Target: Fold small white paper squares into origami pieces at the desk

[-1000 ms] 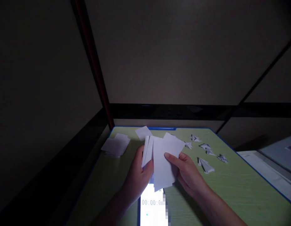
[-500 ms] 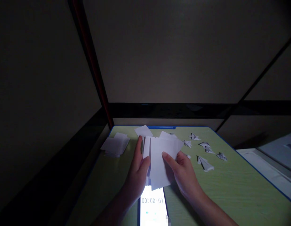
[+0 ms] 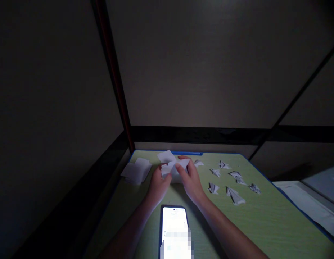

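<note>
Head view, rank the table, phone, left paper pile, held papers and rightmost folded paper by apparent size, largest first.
1. Table
2. Phone, cut off below
3. Left paper pile, held papers (partly covered): too close to rank
4. Rightmost folded paper

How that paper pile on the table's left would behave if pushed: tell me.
The paper pile would probably slide apart, since its edges lie uneven with no visible binding. Its top layers look thin, so they are likely light and floppy.
</note>
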Demonstrator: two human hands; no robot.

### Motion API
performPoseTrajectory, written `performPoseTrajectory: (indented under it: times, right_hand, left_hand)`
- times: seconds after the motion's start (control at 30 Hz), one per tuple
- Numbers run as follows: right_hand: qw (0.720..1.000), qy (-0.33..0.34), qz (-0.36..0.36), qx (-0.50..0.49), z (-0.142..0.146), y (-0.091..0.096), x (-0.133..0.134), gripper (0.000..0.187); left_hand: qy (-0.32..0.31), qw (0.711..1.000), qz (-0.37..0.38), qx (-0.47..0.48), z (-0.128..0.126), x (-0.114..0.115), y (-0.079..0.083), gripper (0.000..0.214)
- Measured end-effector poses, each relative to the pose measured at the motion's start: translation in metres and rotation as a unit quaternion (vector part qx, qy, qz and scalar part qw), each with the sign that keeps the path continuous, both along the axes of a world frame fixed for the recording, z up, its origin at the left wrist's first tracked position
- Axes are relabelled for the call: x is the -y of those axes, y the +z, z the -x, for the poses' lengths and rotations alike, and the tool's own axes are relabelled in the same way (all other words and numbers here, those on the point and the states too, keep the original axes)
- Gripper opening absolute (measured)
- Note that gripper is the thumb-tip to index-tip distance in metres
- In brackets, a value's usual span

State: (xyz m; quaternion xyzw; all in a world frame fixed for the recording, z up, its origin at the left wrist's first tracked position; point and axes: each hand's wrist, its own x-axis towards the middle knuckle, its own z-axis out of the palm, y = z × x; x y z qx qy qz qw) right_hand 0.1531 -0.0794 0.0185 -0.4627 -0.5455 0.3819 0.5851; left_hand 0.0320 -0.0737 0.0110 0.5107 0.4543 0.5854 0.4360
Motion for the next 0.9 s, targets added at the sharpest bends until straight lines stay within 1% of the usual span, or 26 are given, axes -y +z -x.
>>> performPoseTrajectory:
  times: [0.07, 0.13, 0.27, 0.37, 0.47, 0.57, 0.7, 0.77, 0.87, 0.9]
  right_hand:
    - [1.000, -0.009, 0.001, -0.017, 0.002, -0.006, 0.001, 0.044]
    - [0.999, -0.017, -0.001, -0.034, 0.005, -0.007, 0.002, 0.045]
    - [0.997, -0.040, -0.008, -0.061, 0.007, 0.000, -0.002, 0.045]
    - [0.996, -0.049, -0.012, -0.079, 0.011, 0.004, -0.008, 0.039]
    - [0.993, -0.062, -0.011, -0.096, 0.015, 0.004, -0.012, 0.031]
    - [0.991, -0.075, -0.006, -0.113, 0.019, 0.001, -0.014, 0.027]
    - [0.986, -0.090, 0.002, -0.142, 0.023, -0.003, -0.017, 0.025]
    - [0.981, -0.098, 0.010, -0.167, 0.022, -0.003, -0.019, 0.027]
    - [0.970, -0.098, 0.028, -0.220, 0.015, 0.001, -0.023, 0.034]
    - [0.965, -0.099, 0.033, -0.240, 0.011, 0.003, -0.024, 0.035]
  left_hand:
    - [-0.001, 1.000, -0.004, 0.006, -0.003, 0.003, -0.004, 0.029]
    - [0.006, 1.000, -0.010, 0.013, -0.007, 0.005, -0.004, 0.030]
    - [0.023, 0.999, -0.023, 0.026, -0.013, 0.006, 0.005, 0.031]
    - [0.019, 0.999, -0.035, 0.034, -0.018, 0.006, 0.012, 0.030]
    - [0.032, 0.998, -0.044, 0.039, -0.024, 0.007, 0.013, 0.026]
    - [0.056, 0.997, -0.034, 0.037, -0.029, 0.003, 0.012, 0.023]
    - [0.088, 0.995, 0.005, 0.040, -0.037, -0.007, 0.012, 0.016]
    - [0.077, 0.996, 0.018, 0.037, -0.037, -0.008, 0.015, 0.017]
    - [0.010, 1.000, 0.012, 0.020, -0.029, 0.002, 0.022, 0.018]
    - [-0.008, 1.000, 0.008, 0.015, -0.025, 0.007, 0.024, 0.023]
